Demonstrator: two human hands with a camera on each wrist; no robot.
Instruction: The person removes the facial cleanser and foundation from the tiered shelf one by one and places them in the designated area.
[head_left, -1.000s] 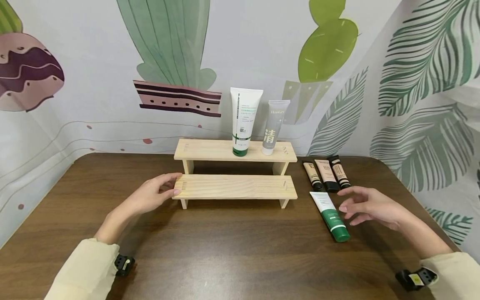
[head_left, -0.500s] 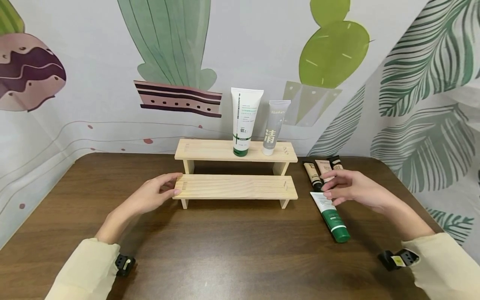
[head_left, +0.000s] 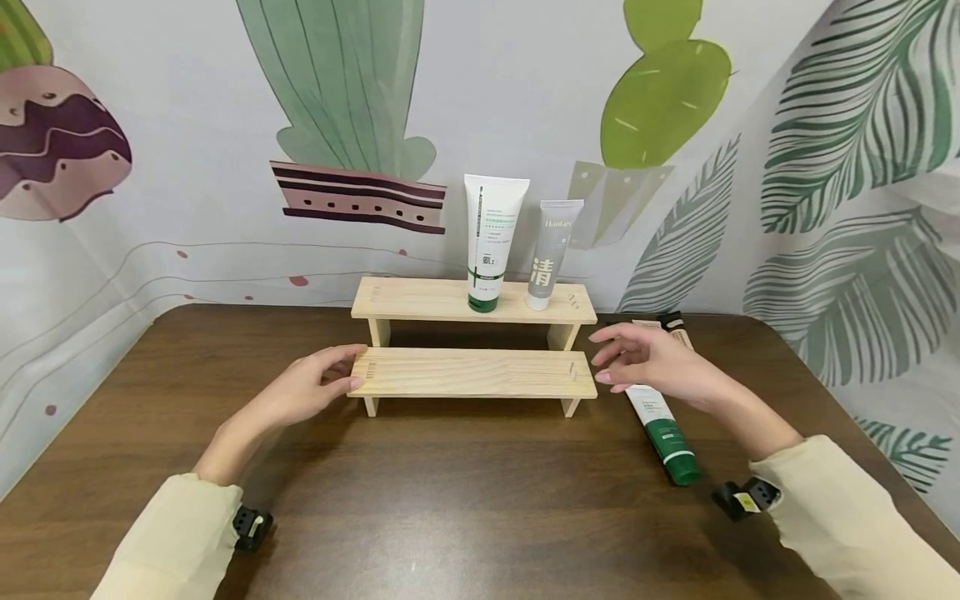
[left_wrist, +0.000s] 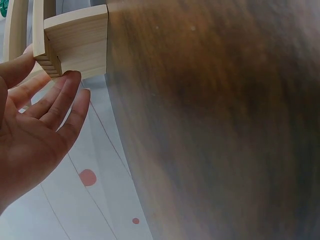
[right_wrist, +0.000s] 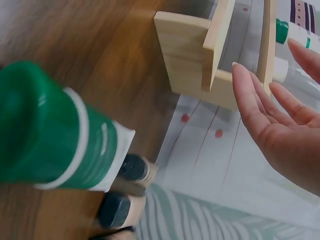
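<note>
A two-tier, pale wooden shelf has its lower tier's left end pinched by the left hand; the right hand, fingers apart, holds nothing near its right end. A white, green-capped plastic tube stands on its upper tier, a green-and-white plastic tube lies to the shelf's right, and a slim grey plastic tube stands upper right.
</note>
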